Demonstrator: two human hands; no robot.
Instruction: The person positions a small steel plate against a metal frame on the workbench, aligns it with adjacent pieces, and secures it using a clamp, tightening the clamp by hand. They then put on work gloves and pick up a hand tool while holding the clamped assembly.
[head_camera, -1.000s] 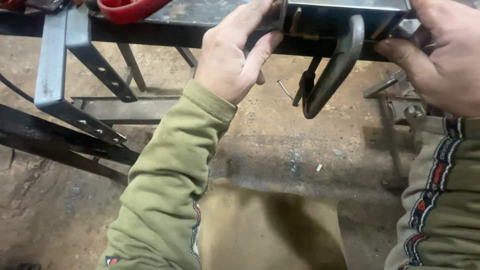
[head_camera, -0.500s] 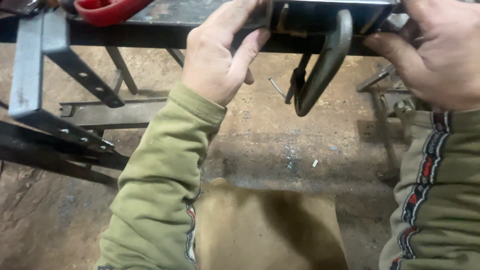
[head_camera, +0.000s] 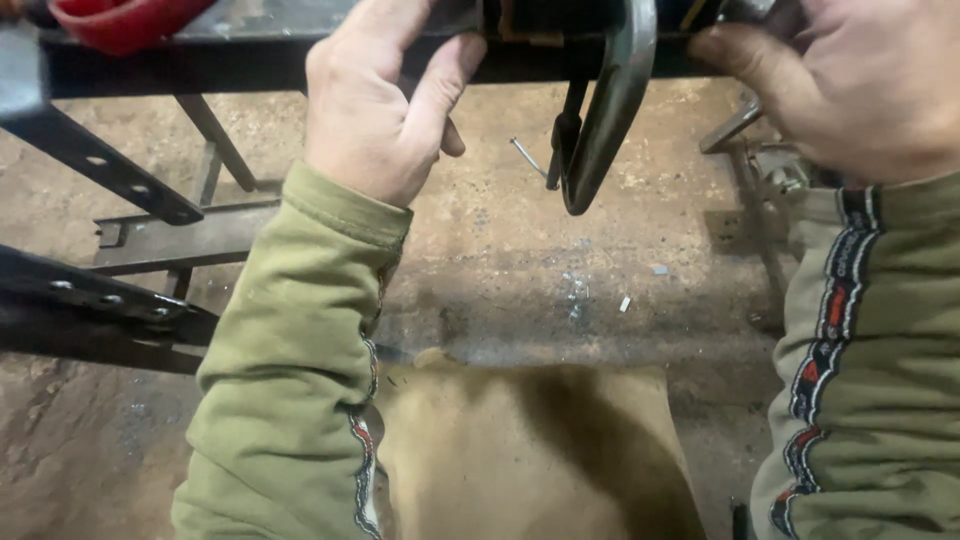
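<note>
the left hand (head_camera: 375, 95) sits at about eleven o'clock in the view, fingers curled up over the front edge of a dark metal workbench frame (head_camera: 250, 65), thumb pressed against the underside of the bar. it is closed around that edge; what lies under the fingertips is cut off by the top of the view. the right hand (head_camera: 850, 85) is at one o'clock, curled, with the thumb tip touching the frame's edge just right of a metal c-clamp (head_camera: 610, 110); whether it grips something above the bar cannot be told, since the fingers run out of view.

the c-clamp hangs between the two hands at twelve o'clock, its curved grey body hooked over the bar and bowing down below it, with the dark screw stem just to its left. neither hand is visibly on the curved body.

both arms wear olive green sleeves (head_camera: 290, 380) with a patterned stripe down the seam. at ten o'clock a red object (head_camera: 120, 22) rests on the bench top. dark perforated metal bars (head_camera: 95, 155) slant across nine o'clock. below lies a dusty concrete floor (head_camera: 560, 270) with small metal scraps near the centre, and tan fabric (head_camera: 520, 450) fills six o'clock.
</note>
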